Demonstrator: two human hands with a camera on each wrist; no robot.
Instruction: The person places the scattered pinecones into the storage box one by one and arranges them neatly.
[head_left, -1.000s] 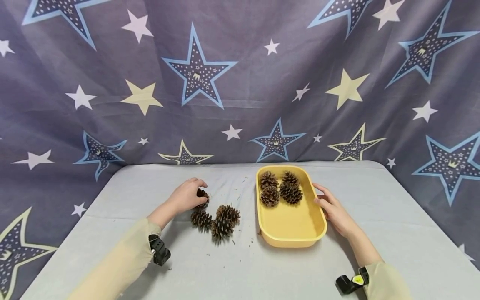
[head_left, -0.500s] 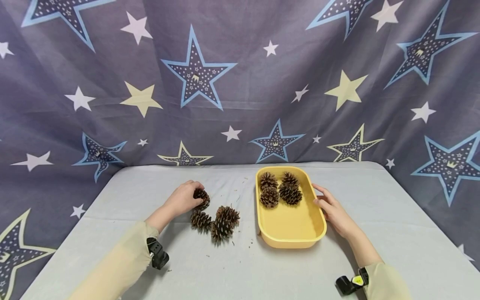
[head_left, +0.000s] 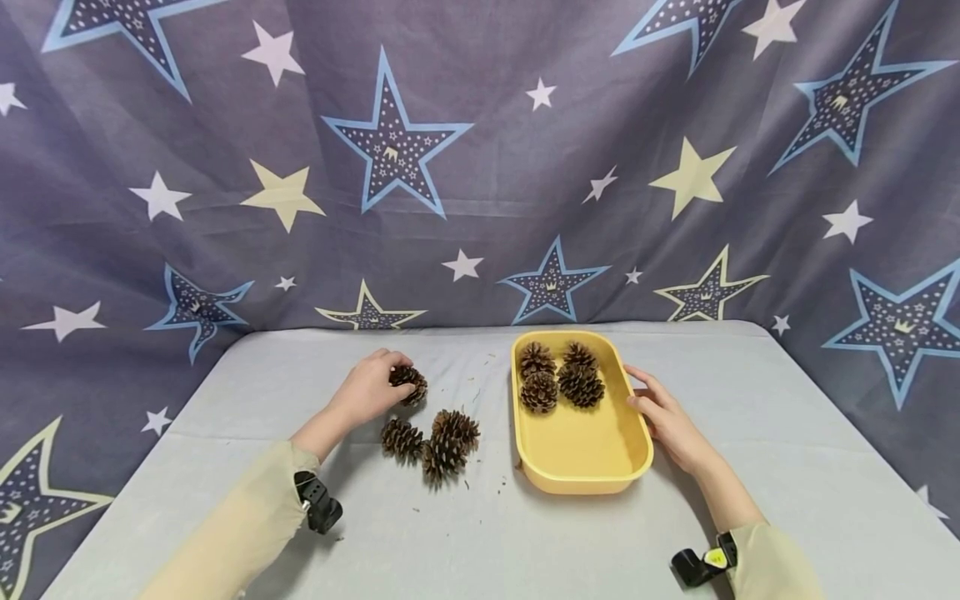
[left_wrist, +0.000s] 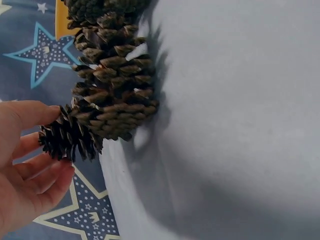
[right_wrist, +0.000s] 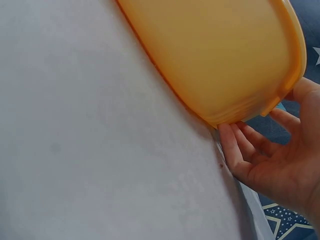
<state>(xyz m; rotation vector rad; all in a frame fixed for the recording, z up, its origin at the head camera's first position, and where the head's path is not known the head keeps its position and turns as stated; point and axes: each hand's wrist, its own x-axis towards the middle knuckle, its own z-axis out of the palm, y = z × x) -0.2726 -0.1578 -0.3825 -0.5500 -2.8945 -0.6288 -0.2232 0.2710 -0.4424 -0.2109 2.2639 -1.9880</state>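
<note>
My left hand holds a brown pine cone, thumb and fingers around its sides. In the left wrist view that pine cone sits between thumb and fingertips. Nearer to me lies a cluster of three more cones, among them a left cone and a front cone. A yellow tub stands to the right, with several pine cones at its far end. My right hand rests against the tub's right outer wall. In the right wrist view its fingertips touch the tub wall from outside.
A pale grey cloth covers the table. Small brown crumbs are scattered between the loose cones and the tub. Behind the table hangs a dark curtain printed with stars. Each wrist wears a black camera, such as the left camera.
My left hand has taken hold of the far-left pine cone and shifted it slightly away from me and right, apart from the cluster. The right hand and tub stay put.
</note>
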